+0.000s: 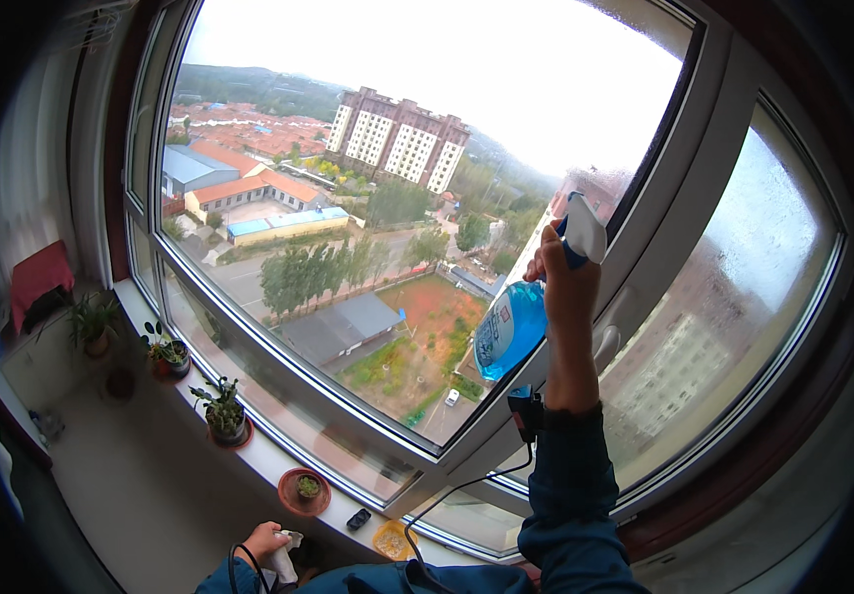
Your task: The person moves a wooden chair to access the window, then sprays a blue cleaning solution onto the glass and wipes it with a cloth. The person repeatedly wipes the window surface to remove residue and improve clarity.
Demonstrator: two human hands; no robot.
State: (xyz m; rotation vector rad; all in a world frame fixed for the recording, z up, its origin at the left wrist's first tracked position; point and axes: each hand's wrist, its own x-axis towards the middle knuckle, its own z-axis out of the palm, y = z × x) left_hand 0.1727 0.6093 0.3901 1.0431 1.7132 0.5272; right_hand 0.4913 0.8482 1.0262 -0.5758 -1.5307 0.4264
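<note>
My right hand [569, 278] grips the neck of a spray bottle [512, 327] of blue liquid, its white and blue trigger head [584, 229] held up close to the window pane. The bottle bears a label with writing. Behind it stands the large window pane [367, 245], wet with droplets near its upper right edge. Down at my waist, my left hand [265, 543] is closed around a crumpled white cloth [283, 564]. A device with a black cable [527, 416] is strapped at my right wrist.
Along the white sill [267, 464] stand a potted cactus [226, 412], another potted plant [168, 353], a small plant on a red saucer [305, 490], a black object [358, 519] and a yellow dish [395, 540]. A window handle [608, 346] juts out beside my right forearm. A wet side pane [724, 297] is at right.
</note>
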